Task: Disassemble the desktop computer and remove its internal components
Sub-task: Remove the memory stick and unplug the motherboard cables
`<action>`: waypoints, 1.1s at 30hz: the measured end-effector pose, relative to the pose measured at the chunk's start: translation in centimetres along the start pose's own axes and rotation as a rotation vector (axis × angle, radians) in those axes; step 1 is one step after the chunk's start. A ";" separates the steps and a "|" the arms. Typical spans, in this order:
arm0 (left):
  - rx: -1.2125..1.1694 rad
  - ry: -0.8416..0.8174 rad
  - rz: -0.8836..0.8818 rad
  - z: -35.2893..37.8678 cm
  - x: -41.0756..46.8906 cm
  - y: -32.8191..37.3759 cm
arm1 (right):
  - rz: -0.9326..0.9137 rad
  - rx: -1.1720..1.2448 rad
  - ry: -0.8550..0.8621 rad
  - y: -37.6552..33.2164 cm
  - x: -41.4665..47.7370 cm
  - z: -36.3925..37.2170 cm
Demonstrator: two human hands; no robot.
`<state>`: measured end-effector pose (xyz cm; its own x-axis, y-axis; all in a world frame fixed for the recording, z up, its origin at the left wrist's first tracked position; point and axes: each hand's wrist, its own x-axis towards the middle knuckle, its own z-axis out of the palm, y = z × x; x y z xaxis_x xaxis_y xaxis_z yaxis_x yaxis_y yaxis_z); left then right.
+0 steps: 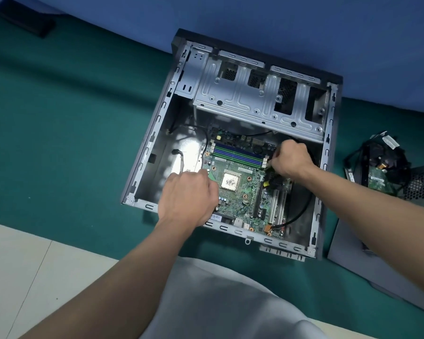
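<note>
Inside the case (149, 152), left hand (189, 194) grips the motherboard (234, 203); right hand (290, 157) curled, grasp unclear.

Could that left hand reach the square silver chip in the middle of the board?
Probably yes. The left hand sits at the edge of the motherboard beside the silver chip, whose top lies bare, nothing over it; the right hand is off to the far side.

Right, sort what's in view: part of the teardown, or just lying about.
In the job: computer case, motherboard, left hand at its edge, right hand by the memory slots, pile of removed parts.
Lying about: black object on the green mat.
</note>
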<state>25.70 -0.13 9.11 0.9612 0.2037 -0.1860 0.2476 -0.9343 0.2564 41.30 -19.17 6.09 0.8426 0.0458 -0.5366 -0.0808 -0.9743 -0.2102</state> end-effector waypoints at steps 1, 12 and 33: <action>-0.002 -0.001 0.000 0.0 0.0 0.0 | -0.004 -0.001 -0.022 0.0 0.0 0.0; 0.016 0.040 0.003 0.1 0.1 0.0 | -0.024 -0.130 0.055 -0.1 -0.5 0.3; -0.011 0.045 0.000 0.2 0.0 0.0 | -0.109 -0.253 -0.036 -0.1 -0.2 -0.5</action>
<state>25.72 -0.18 8.92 0.9656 0.2168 -0.1432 0.2487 -0.9310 0.2672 41.39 -19.19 6.65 0.8192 0.1568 -0.5516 0.1488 -0.9871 -0.0596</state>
